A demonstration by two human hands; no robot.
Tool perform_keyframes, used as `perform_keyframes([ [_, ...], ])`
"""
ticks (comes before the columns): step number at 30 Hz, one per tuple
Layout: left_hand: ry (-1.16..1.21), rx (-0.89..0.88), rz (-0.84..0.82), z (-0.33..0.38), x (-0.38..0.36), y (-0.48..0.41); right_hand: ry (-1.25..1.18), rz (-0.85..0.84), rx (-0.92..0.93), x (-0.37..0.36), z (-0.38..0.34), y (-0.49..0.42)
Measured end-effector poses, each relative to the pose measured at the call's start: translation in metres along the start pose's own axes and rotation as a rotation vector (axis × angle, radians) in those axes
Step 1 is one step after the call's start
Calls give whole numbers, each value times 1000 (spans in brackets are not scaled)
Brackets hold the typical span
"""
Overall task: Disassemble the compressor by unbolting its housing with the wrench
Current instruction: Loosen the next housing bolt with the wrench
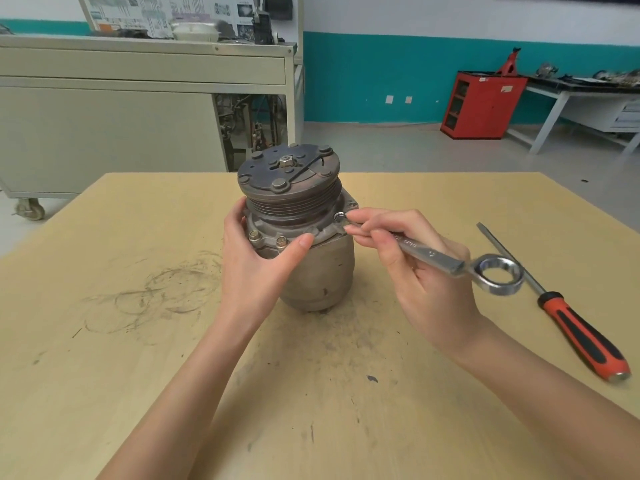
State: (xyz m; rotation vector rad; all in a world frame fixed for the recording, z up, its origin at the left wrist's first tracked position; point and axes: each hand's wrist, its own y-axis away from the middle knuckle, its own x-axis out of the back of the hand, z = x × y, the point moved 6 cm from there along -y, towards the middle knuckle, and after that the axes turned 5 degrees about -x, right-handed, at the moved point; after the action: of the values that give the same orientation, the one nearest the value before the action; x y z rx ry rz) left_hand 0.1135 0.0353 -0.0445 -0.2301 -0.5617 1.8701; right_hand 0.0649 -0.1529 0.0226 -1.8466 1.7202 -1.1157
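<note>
Though the stamping on its shank is too blurred to read, the silver steel wrench (429,254) is gripped by the right hand (419,278), its small end on a flange bolt at 3 o'clock of the dull grey cast compressor (322,271), upright on the scuffed wooden table (138,375). The left hand (256,268) clasps its 9 o'clock side. A red-and-black screwdriver (581,337) lies apart at 4 o'clock.

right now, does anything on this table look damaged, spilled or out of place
Nothing serious. The compressor stands upright, gripped by the left hand, and the right hand holds the wrench to it. Only dark ring-shaped smudges mark the table left of it.
</note>
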Motion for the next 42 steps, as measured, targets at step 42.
perform_keyframes([
  [42,-4,19,-1,3,0,1,-407,142,-136,9,38,-4],
])
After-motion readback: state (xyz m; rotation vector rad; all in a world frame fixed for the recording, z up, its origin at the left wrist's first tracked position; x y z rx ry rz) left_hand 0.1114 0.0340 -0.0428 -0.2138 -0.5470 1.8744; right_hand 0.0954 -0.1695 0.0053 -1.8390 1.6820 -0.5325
